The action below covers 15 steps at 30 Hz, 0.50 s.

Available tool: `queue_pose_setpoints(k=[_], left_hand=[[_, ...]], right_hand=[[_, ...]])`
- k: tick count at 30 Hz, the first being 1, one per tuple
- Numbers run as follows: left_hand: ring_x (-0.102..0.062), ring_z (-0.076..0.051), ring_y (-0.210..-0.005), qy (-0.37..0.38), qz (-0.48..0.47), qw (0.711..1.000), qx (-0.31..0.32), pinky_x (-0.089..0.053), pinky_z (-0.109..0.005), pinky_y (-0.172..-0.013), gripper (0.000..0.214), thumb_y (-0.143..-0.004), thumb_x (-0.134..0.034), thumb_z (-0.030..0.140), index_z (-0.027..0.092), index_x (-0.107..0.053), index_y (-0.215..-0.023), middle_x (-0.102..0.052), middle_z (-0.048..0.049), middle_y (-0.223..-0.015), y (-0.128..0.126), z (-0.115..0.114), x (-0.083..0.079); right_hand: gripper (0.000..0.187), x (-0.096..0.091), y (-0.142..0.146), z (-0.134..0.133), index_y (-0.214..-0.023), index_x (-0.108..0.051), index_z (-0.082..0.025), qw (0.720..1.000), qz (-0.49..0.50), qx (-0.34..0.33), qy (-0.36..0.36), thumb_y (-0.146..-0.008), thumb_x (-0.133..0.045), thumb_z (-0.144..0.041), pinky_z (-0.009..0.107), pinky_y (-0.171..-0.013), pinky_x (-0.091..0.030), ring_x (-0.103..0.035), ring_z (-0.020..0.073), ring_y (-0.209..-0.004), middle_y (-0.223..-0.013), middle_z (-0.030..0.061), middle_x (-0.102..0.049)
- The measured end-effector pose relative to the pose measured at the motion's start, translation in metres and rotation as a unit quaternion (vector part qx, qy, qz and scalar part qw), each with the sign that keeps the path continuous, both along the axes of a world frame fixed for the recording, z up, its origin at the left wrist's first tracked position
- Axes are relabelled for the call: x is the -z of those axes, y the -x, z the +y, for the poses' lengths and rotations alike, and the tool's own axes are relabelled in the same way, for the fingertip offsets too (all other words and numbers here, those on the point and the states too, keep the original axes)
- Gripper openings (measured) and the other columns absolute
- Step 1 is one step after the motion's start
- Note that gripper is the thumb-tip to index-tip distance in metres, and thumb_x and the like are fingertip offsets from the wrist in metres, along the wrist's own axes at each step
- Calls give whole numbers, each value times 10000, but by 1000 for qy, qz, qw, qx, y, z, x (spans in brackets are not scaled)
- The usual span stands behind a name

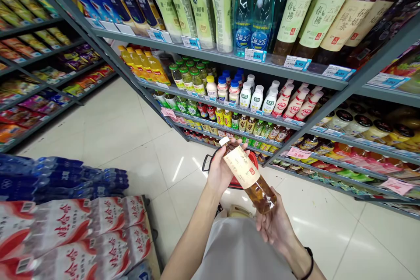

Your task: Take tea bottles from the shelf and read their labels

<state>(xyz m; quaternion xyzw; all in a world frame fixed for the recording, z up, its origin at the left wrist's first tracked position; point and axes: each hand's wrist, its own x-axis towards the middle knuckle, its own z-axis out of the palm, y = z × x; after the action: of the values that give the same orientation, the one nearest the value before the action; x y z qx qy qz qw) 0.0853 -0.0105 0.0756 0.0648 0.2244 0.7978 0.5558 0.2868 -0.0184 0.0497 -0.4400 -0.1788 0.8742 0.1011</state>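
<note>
A bottle of brown tea (250,176) with a white cap and a cream label lies slanted between my two hands, above the floor. My left hand (220,169) grips it near the neck, fingertips showing behind the cap end. Around the bottle's base my right hand (274,221) is curled, its fingers under the lower end. Partly hidden behind the bottle, a red shopping basket (253,157) with a black handle stands on the floor.
A drink shelf (210,54) with several tiers of bottles spans the front and right. Packs of bottled water (62,232) are stacked at lower left, with blue-wrapped bottles (59,177) behind. Snack shelves (42,52) stand at far left. Tiled floor (138,162) lies between.
</note>
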Motion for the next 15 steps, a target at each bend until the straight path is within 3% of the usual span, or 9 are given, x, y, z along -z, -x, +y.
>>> queue_pose_setpoints(k=[9, 12, 15], left_hand=[[-682, -280, -1241, 4, 7, 1000, 3, -509, -473, -1166, 258, -980, -679, 354, 175, -765, -1144, -736, -63, -1243, -1, 1, 2], [-673, -306, -1256, 6, 5, 1000, -11, -499, -518, -1167, 239, -952, -690, 358, 169, -775, -1070, -742, -84, -1248, 1, 2, 2], [-658, -346, -1277, -3, 8, 1000, -23, -480, -562, -1174, 279, -917, -702, 405, 147, -780, -991, -742, -118, -1257, 6, 1, 1]], right_hand=[[913, -6, -1, 4, -851, -703, -77, 999, -30, -9, 4, -1063, -69, -700, 175, -270, -242, -515, 147, -278, -474, 87, -613], [771, 0, -4, -1, -988, -716, -93, 994, -1, 31, -101, -1038, -322, -754, 214, -393, -452, -639, 173, -443, -624, 103, -701], [567, 13, -10, -5, -1073, -701, -134, 954, 7, 101, -284, -914, -706, -678, 287, -587, -601, -733, 214, -664, -862, 120, -773]])
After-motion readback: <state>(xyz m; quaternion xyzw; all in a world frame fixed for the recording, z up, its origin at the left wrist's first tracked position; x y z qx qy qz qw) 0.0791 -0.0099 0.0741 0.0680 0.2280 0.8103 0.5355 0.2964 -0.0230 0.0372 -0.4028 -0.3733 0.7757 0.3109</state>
